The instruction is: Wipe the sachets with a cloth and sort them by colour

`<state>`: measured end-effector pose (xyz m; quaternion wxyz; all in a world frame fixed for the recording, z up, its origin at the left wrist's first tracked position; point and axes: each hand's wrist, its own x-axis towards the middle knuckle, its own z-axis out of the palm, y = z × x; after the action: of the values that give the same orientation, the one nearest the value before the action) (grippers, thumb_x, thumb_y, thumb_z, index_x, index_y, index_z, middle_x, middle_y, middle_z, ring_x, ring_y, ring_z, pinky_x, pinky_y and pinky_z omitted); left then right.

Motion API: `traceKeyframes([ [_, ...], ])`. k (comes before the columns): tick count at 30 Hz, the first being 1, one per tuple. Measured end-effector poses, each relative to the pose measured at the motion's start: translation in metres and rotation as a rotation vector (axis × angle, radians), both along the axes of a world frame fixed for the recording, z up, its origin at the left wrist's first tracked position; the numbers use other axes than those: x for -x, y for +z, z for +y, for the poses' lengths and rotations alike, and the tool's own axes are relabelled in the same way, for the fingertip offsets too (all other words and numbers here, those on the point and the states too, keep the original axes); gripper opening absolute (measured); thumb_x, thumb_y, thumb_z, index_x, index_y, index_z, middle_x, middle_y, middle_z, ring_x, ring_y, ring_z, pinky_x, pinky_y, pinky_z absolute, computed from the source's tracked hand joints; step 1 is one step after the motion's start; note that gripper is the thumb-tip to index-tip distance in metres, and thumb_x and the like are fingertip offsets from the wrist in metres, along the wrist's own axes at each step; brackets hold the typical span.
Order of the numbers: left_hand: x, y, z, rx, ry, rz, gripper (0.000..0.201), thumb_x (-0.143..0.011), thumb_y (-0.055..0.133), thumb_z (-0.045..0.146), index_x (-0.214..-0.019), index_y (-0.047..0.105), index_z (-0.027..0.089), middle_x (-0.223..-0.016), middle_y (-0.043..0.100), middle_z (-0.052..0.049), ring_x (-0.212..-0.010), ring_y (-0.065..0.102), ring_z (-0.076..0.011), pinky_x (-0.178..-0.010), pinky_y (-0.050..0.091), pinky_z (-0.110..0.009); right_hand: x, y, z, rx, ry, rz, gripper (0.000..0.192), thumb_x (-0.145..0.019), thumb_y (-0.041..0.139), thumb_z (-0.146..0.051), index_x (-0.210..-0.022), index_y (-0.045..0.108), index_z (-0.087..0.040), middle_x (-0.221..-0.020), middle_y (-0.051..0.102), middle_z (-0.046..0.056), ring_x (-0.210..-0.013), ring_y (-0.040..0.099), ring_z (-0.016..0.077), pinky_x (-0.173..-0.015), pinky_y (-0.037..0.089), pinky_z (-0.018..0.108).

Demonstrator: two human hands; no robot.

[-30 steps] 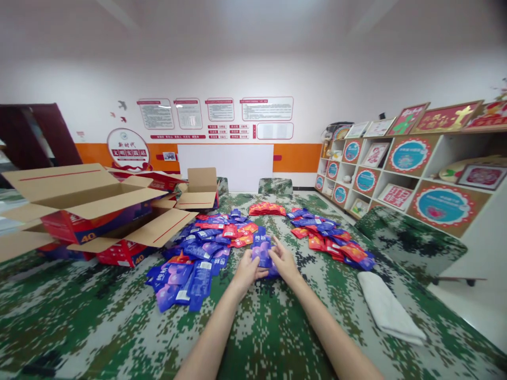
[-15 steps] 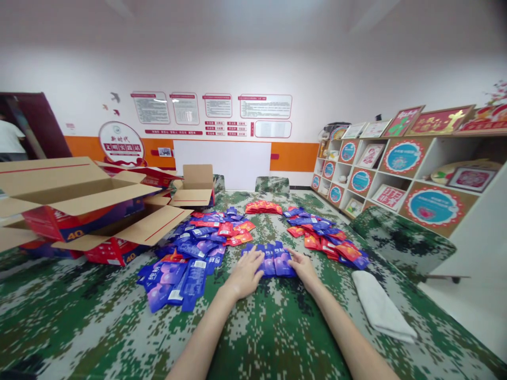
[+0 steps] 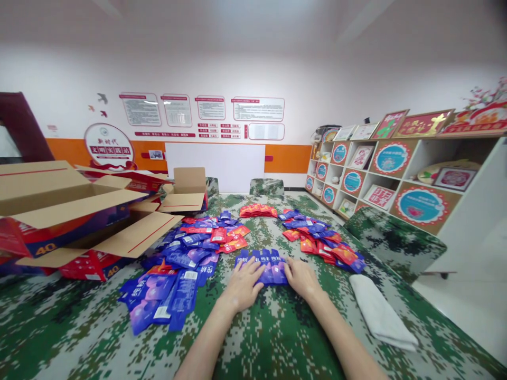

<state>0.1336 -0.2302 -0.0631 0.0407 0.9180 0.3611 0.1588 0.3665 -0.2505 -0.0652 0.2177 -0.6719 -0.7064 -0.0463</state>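
Blue and purple packets (image 3: 273, 270) lie overlapping in a short row on the table before me, with pale lettering along their tops. My left hand (image 3: 244, 282) rests flat over the left end of this row, its fingers spread and covering part of the packets. At the right end, the fingertips of my right hand (image 3: 303, 278) touch the edge of the last packet, with the fingers stretched out. Farther off, a fanned row of orange-red packets (image 3: 259, 211) lies on the tablecloth.
A loose heap of blue and red packets (image 3: 190, 253) spreads on the left, beside open cardboard boxes (image 3: 138, 232). Another mixed pile (image 3: 320, 237) lies on the right, near a folded white cloth (image 3: 380, 311). Camouflage cloth covers the table (image 3: 269, 338); chairs (image 3: 396, 240) and shelves (image 3: 422, 206) stand beyond.
The view has turned slightly right, so the surroundings appear farther left. Both hands stay at the blue row, whose packets now appear pushed a little closer together.
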Motion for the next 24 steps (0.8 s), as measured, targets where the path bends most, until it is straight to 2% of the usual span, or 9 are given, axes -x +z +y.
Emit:
traceKeyframes([
  [2, 0.003, 0.004, 0.001, -0.012, 0.003, 0.0, 0.049, -0.09, 0.039, 0.043, -0.137, 0.029, 0.034, -0.143, 0.034, 0.001, -0.135, 0.017, -0.0209, -0.111, 0.009, -0.047, -0.003, 0.002, -0.002, -0.054, 0.087, 0.026, 0.05, -0.089, 0.035, -0.035, -0.132, 0.042, -0.011, -0.117, 0.056, 0.019, -0.109, 0.052, 0.0277, -0.093, 0.04, 0.041],
  [4, 0.006, 0.006, 0.003, -0.017, 0.005, 0.007, 0.052, -0.088, 0.041, 0.047, -0.137, 0.03, 0.034, -0.143, 0.033, 0.001, -0.136, 0.016, -0.0224, -0.11, 0.008, -0.048, -0.006, 0.001, -0.001, -0.059, 0.226, 0.076, 0.056, -0.088, 0.039, -0.037, -0.139, 0.03, -0.015, -0.141, 0.035, 0.015, -0.128, 0.034, 0.0258, -0.104, 0.031, 0.04],
  [6, 0.01, 0.007, 0.005, -0.01, 0.007, 0.019, 0.056, -0.086, 0.043, 0.05, -0.137, 0.029, 0.034, -0.143, 0.033, 0.001, -0.136, 0.014, -0.0243, -0.11, 0.007, -0.051, -0.005, -0.004, 0.0, 0.014, 0.344, 0.117, 0.06, -0.087, 0.042, -0.041, -0.141, 0.025, -0.021, -0.149, 0.018, 0.008, -0.135, 0.019, 0.0234, -0.109, 0.023, 0.04],
  [7, 0.011, 0.006, 0.005, -0.003, 0.01, 0.026, 0.057, -0.085, 0.044, 0.051, -0.137, 0.028, 0.035, -0.143, 0.033, 0.001, -0.136, 0.013, -0.0252, -0.109, 0.007, -0.052, -0.004, -0.007, 0.001, 0.061, 0.378, 0.132, 0.06, -0.087, 0.042, -0.042, -0.142, 0.024, -0.024, -0.15, 0.014, 0.006, -0.137, 0.015, 0.0226, -0.11, 0.021, 0.04],
  [10, 0.013, 0.002, 0.006, 0.025, 0.028, 0.044, 0.056, -0.086, 0.043, 0.051, -0.137, 0.026, 0.039, -0.144, 0.032, 0.002, -0.136, 0.014, -0.0269, -0.108, 0.008, -0.055, 0.001, -0.014, 0.002, 0.185, 0.393, 0.15, 0.055, -0.089, 0.037, -0.045, -0.141, 0.026, -0.03, -0.151, 0.015, 0.001, -0.137, 0.012, 0.0218, -0.111, 0.018, 0.042],
  [14, 0.011, -0.003, 0.006, 0.055, 0.04, 0.057, 0.05, -0.089, 0.037, 0.048, -0.137, 0.026, 0.041, -0.145, 0.03, 0.004, -0.136, 0.014, -0.0263, -0.107, 0.011, -0.055, 0.006, -0.016, 0.001, 0.258, 0.356, 0.124, 0.052, -0.09, 0.032, -0.047, -0.14, 0.027, -0.032, -0.15, 0.016, -0.001, -0.137, 0.011, 0.0228, -0.11, 0.018, 0.044],
  [24, 0.011, -0.006, 0.009, 0.053, 0.029, 0.057, 0.049, -0.09, 0.036, 0.047, -0.137, 0.024, 0.041, -0.145, 0.029, 0.004, -0.135, 0.014, -0.0266, -0.107, 0.014, -0.054, 0.009, -0.018, 0.0, 0.191, 0.361, 0.147, 0.049, -0.09, 0.038, -0.041, -0.138, 0.032, -0.032, -0.149, 0.022, 0.0, -0.137, 0.015, 0.024, -0.109, 0.021, 0.047],
])
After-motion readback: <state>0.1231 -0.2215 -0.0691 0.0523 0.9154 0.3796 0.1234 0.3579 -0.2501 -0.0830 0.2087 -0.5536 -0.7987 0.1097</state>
